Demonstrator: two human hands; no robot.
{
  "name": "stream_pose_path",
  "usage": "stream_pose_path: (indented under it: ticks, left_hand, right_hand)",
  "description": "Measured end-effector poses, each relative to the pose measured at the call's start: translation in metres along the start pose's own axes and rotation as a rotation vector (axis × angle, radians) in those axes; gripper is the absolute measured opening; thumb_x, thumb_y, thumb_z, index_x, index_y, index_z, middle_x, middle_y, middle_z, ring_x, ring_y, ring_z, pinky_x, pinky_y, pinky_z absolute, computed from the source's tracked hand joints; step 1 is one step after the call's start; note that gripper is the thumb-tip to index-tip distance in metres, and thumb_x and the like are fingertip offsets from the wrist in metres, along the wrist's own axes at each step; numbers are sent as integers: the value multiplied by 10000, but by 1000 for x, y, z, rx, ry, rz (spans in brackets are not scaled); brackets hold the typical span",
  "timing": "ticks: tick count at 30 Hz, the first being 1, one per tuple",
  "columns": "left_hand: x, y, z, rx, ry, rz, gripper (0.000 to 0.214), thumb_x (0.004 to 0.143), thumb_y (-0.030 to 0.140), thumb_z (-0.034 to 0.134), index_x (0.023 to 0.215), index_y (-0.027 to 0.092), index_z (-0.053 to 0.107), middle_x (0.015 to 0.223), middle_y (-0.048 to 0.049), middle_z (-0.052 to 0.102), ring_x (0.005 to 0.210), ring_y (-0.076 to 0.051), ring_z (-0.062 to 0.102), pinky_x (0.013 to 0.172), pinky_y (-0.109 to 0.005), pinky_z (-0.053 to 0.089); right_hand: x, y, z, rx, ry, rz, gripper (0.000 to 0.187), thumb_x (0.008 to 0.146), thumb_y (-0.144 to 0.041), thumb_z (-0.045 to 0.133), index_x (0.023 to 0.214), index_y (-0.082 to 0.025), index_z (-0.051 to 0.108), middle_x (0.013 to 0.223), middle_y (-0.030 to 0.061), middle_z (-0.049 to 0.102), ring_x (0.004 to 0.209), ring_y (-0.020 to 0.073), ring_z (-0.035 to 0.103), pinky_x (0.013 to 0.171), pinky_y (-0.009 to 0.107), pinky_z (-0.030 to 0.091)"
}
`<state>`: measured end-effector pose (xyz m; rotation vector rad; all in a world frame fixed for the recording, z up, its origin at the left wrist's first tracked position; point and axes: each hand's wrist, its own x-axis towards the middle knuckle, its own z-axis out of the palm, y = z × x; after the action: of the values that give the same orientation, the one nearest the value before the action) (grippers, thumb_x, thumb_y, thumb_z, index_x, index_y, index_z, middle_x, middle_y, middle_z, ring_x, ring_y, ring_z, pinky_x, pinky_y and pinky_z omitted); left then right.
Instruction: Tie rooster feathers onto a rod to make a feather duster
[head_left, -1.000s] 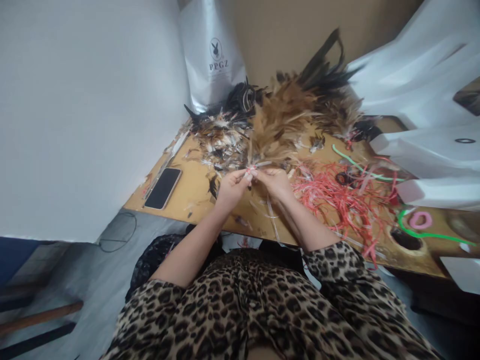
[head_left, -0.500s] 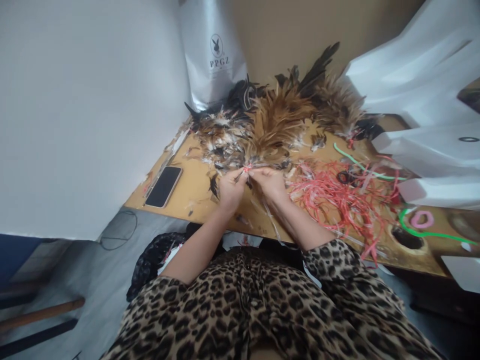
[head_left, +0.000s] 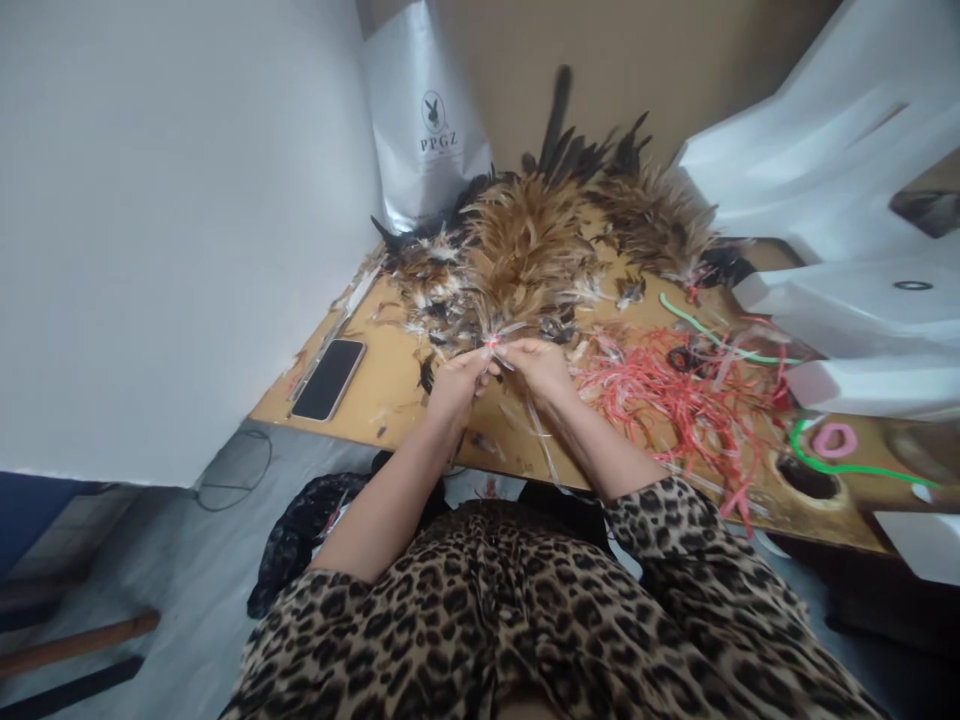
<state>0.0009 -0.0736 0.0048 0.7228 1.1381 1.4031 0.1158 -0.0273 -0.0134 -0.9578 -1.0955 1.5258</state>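
A large bunch of brown feathers (head_left: 529, 235) with dark tips points away from me, its pale quill ends gathered near my hands. Around those quills shows a red and clear string (head_left: 492, 342). My left hand (head_left: 459, 382) is closed in a pinch at the bound quill end. Against it from the right, my right hand (head_left: 538, 366) also pinches, thumb and forefinger at the string. A thin clear strip (head_left: 541, 435) hangs below the right hand towards the table edge. The exact grip between the fingertips is too small to make out.
Loose feathers (head_left: 427, 280) lie left of the bunch; another feather bunch (head_left: 660, 215) lies right. Red strings (head_left: 667, 385) tangle on the table (head_left: 397, 400). Also there: a phone (head_left: 330, 380), a silver bag (head_left: 427, 130), a green cord (head_left: 862, 468) and a table hole (head_left: 810, 478).
The feather bunch has swung to the left and now stands straighter, its dark tips more upright. My left hand has shifted slightly down and its fingers have curled; my right hand has barely moved.
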Motion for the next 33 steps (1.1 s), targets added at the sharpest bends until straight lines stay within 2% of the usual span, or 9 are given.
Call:
stream_pose_path:
  ticks: [4, 7, 10, 13, 17, 21, 25, 29, 33]
  left_hand:
    - [-1, 6, -10, -80, 64, -88, 252, 628, 292, 771, 667, 92, 623, 593, -5, 557, 446, -31, 404, 382, -161, 215]
    - [-5, 14, -23, -175, 90, -127, 211, 642, 218, 765, 698, 96, 602, 588, 14, 533, 453, -23, 411, 379, -137, 223]
    - [-11, 23, -39, -264, 101, -135, 181, 670, 173, 740, 748, 104, 591, 605, 21, 525, 456, -16, 412, 369, -113, 227]
    - [-17, 27, -52, -322, 112, -155, 164, 702, 158, 713, 796, 110, 587, 607, 26, 510, 453, -13, 405, 362, -100, 231]
    - [-22, 24, -57, -334, 140, -157, 138, 724, 157, 691, 791, 102, 583, 611, 18, 513, 452, -17, 415, 361, -101, 245]
    - [-22, 22, -54, -334, 167, -156, 125, 723, 150, 685, 758, 98, 577, 607, 15, 522, 442, -17, 417, 359, -102, 244]
    - [-20, 24, -54, -332, 197, -159, 116, 721, 145, 682, 731, 103, 574, 589, 18, 525, 432, -16, 405, 357, -105, 227]
    - [-16, 19, -50, -305, 186, -141, 130, 697, 167, 706, 745, 105, 601, 593, 10, 537, 447, -25, 420, 372, -116, 244]
    - [-12, 7, -30, -209, 166, -126, 154, 668, 207, 718, 720, 88, 635, 599, -5, 557, 449, -29, 423, 381, -133, 248]
  right_hand:
    - [6, -3, -13, -241, -88, -16, 445, 613, -586, 697, 659, -144, 684, 517, -21, 561, 482, 81, 431, 511, 226, 330]
    - [11, -6, -29, -560, -124, 20, 527, 758, -625, 525, 579, -146, 654, 393, -37, 426, 400, 75, 316, 462, 234, 253]
    - [14, -13, -39, -1016, -109, -39, 432, 810, -502, 517, 595, -164, 677, 503, 13, 566, 481, 111, 450, 523, 245, 312]
    - [15, -20, -33, -1291, -77, -197, 223, 799, -356, 556, 813, -223, 734, 844, 37, 703, 756, 167, 587, 678, 260, 383]
    - [18, -21, -6, -1455, -151, -326, 224, 804, -337, 557, 907, -234, 727, 1012, 69, 680, 997, 234, 544, 855, 328, 375]
    - [24, -9, 13, -1622, -180, -323, 223, 806, -272, 532, 901, -189, 716, 1072, 124, 648, 1070, 303, 473, 859, 413, 347]
    - [23, -10, 3, -1590, -177, -431, 238, 833, -208, 470, 887, -195, 701, 1034, 113, 648, 1038, 281, 465, 830, 411, 321]
    - [10, -38, -15, -1478, -155, -739, 212, 830, -211, 494, 932, -213, 679, 1071, 83, 635, 1066, 253, 442, 866, 403, 288]
    - [-4, -62, -17, -1458, -185, -979, 202, 833, -196, 513, 947, -241, 674, 1049, 59, 636, 1092, 247, 425, 916, 430, 237]
